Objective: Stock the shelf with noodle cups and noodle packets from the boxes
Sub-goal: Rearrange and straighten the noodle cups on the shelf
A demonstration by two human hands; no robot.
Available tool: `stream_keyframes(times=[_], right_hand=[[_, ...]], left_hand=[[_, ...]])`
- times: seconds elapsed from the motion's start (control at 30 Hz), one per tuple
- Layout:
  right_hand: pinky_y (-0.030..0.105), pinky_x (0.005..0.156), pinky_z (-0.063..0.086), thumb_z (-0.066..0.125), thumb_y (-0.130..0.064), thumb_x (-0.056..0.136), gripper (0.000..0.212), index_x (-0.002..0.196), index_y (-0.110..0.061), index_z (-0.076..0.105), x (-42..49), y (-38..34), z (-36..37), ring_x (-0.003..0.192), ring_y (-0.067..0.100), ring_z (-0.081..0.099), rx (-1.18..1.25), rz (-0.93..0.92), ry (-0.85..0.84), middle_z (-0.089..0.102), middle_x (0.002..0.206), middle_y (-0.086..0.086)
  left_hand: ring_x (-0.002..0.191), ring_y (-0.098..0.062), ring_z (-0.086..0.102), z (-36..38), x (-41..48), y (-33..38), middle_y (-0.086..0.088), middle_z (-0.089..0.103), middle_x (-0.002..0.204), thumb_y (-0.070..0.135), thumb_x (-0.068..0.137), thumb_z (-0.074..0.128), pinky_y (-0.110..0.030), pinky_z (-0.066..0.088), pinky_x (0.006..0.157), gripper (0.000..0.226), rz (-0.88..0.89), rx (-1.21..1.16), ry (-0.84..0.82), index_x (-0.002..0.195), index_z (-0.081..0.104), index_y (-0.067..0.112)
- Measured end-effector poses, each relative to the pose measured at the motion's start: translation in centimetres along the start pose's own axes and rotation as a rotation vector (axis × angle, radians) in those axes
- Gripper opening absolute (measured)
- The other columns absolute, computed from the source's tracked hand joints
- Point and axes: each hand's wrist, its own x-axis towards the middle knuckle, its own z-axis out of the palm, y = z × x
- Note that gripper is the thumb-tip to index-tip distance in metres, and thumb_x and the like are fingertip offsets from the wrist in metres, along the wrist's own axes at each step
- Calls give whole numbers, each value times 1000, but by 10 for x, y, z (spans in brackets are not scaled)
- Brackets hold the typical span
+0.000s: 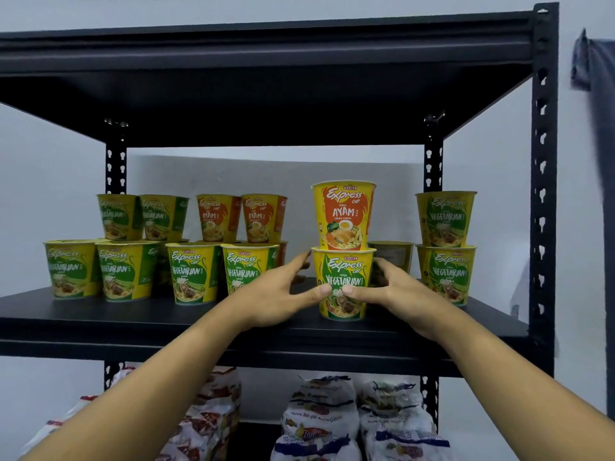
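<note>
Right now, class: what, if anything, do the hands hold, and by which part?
The Vegetarian cup under the Ayam cup, gripped round its middle: left hand on its left side, right hand on its right, thumbs on the front.

Forearms and hands of one person, as seen by the head camera. The left forearm and the right forearm are bare along the whole length in view, from the lower frame edge to the wrist. Each looks broad near the camera and narrows toward the wrist, as a wide-angle lens renders it. The left hand and the right hand are likewise bare, with slender fingers. The left thumbnail and the right thumbnail are short and rounded, cut close to the tip. Finer surface detail is softened by blur.
</note>
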Motion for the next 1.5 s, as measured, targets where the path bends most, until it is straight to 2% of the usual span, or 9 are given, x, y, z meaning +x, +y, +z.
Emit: stream_keyframes(times=[0.13,0.33,0.43,0.63,0.87,1.0,1.13,1.37,1.5], right_hand=[[24,89,47,88,-37,75,79,140,-32,44,0,1,0,109,1,60,-32,3,20,65,124,-14],[38,108,47,88,-45,69,83,140,-32,47,5,4,-1,115,9,63,-113,36,42,69,125,-12],[43,108,49,90,-40,67,86,141,-28,48,14,5,-4,113,14,68,-96,84,16,73,119,-8],[47,106,50,84,-20,83,50,123,-31,56,43,0,-9,114,21,66,-176,159,-56,73,118,-4],[46,103,53,81,-14,85,40,121,-16,62,80,1,-8,115,26,65,-225,267,-29,71,120,6],[46,101,54,79,-14,87,30,110,-18,61,93,6,-6,112,26,64,-245,286,21,70,116,7],[46,93,58,81,-25,86,41,121,-16,60,104,9,-2,109,32,67,-356,294,64,70,116,8],[39,84,60,76,-19,90,44,127,-19,52,118,14,3,104,25,65,-506,292,121,64,122,7],[43,93,57,77,-30,89,54,134,-16,50,119,14,3,107,26,65,-612,279,114,65,124,6]], left_hand=[[149,-17,36,-2,1,-1,7,31,166,87,76,57,-34,32,117,115,-89,162,-157,162,-4,43],[143,-19,43,1,2,4,2,39,163,88,81,50,-34,38,110,104,-190,257,-241,162,30,25],[141,-20,46,2,1,5,4,43,160,88,82,46,-35,39,106,99,-201,281,-251,158,39,26],[140,-18,47,2,0,7,8,45,158,88,83,44,-37,39,108,93,-188,297,-251,153,48,27],[141,-18,46,3,1,5,7,44,159,84,87,45,-31,36,102,89,-168,282,-247,154,47,25],[140,-19,47,3,3,2,6,46,158,85,86,46,-31,37,101,90,-161,275,-240,153,48,25],[138,-17,48,4,4,-1,7,48,156,87,83,47,-31,39,103,92,-161,252,-234,152,50,26],[138,-18,49,5,6,-3,6,49,156,88,81,47,-32,40,104,94,-163,251,-228,152,50,27],[138,-18,49,6,7,-3,6,49,156,88,82,47,-31,39,102,92,-161,258,-227,152,49,27]])
